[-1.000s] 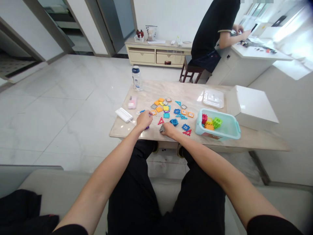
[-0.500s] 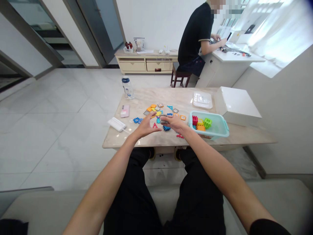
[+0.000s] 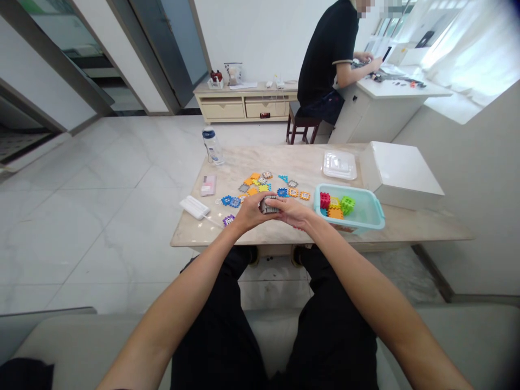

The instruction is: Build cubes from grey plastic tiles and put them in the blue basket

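Observation:
Between my two hands is a grey block of interlocking toy pieces [image 3: 268, 205], held above the near part of the table. My left hand [image 3: 249, 212] is closed round its left side, and my right hand [image 3: 293, 210] grips it from the right. Flat toothed pieces lie spread beyond and beside my hands: yellow and orange ones [image 3: 254, 182], blue ones [image 3: 231, 201], a purple one [image 3: 228, 220] and a light blue triangle [image 3: 283, 178]. My hands and forearms hide part of the pieces beneath.
At right stands a pale turquoise bin [image 3: 368, 208] with red, yellow, orange and green built blocks. Behind it are a clear plastic container [image 3: 339, 164] and a white box [image 3: 402, 168]. A water bottle [image 3: 213, 146], pink card [image 3: 208, 185] and white device [image 3: 195, 207] are at left. Another person [image 3: 325, 59] sits beyond.
My left hand, earlier apart with fingers spread, has moved right and closed on the grey block. My right hand still holds it. The view has shifted slightly.

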Demonstrator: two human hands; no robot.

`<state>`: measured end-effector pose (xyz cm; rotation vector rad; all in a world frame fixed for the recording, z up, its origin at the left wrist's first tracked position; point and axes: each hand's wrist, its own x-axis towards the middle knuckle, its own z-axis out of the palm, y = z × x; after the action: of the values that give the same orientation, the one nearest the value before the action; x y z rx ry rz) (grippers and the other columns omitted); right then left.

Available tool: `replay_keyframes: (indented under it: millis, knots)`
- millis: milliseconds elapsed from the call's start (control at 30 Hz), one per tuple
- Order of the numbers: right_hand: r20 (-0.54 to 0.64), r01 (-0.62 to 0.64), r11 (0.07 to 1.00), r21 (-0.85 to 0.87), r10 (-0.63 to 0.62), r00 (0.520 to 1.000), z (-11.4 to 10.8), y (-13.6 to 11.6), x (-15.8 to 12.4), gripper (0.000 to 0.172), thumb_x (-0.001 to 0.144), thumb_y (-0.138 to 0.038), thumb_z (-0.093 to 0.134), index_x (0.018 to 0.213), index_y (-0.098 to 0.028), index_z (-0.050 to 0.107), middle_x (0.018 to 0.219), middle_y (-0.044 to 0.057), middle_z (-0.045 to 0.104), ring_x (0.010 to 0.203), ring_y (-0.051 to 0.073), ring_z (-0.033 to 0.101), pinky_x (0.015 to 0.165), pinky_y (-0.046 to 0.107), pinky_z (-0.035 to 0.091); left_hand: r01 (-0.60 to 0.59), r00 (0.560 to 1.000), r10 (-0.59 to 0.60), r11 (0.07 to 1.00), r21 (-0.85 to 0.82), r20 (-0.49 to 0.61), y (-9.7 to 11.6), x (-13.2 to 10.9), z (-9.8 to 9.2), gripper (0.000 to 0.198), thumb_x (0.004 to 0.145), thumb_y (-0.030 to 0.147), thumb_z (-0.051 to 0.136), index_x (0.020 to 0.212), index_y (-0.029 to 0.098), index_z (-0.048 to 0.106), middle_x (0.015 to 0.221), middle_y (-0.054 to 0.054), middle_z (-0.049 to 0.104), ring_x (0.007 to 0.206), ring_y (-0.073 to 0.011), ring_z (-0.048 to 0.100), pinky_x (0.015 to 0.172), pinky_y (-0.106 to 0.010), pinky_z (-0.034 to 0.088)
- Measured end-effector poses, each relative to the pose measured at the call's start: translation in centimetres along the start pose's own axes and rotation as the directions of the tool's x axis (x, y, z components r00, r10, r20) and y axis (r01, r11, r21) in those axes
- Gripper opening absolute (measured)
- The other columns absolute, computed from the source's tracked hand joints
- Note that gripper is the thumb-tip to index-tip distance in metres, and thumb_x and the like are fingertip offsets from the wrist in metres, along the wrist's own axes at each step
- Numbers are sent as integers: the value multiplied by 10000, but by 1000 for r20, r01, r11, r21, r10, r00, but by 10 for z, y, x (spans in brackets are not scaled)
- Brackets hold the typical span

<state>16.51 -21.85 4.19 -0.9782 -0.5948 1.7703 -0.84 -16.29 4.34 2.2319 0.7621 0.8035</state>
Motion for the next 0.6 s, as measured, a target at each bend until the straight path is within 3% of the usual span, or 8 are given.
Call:
replay_keyframes:
  millis: [167,300,467,600]
  knots:
    - [96,-55,998,16,53,994,4,-4,-9,467,692,-398,1015,1003,-175,749,957,18,776,858,153,701,822,294,609,-38,997,41,999,37,-67,2,-4,-3,560,775,434,969,1248,229,750,1256,-90,823,1186,-280,775,1105,-391,583]
    - [150,-72,997,-31,76,986,8,-8,-12,501,654,-403,1033,993,-174,745,999,34,779,915,170,711,836,296,614,-83,995,85,996,38,-60,3,-6,-4,552,792,460,955,1254,235,756,1255,-90,824,1193,-280,776,1100,-391,589]
    - [133,-34,993,-114,49,990,10,-8,-13,527,634,-474,1032,974,-174,766,1046,59,785,958,187,715,819,279,606,-122,991,122,992,13,-52,5,-8,-5,635,786,470,963,1328,234,733,1326,-104,804,1238,-284,766,1129,-388,578]
    - [128,-21,986,-165,42,991,8,-6,-13,529,648,-511,1016,980,-184,766,1021,45,776,926,178,700,799,277,584,-120,992,121,992,30,-43,8,-9,-7,554,829,474,926,1293,230,747,1287,-97,818,1204,-270,779,1101,-371,589]
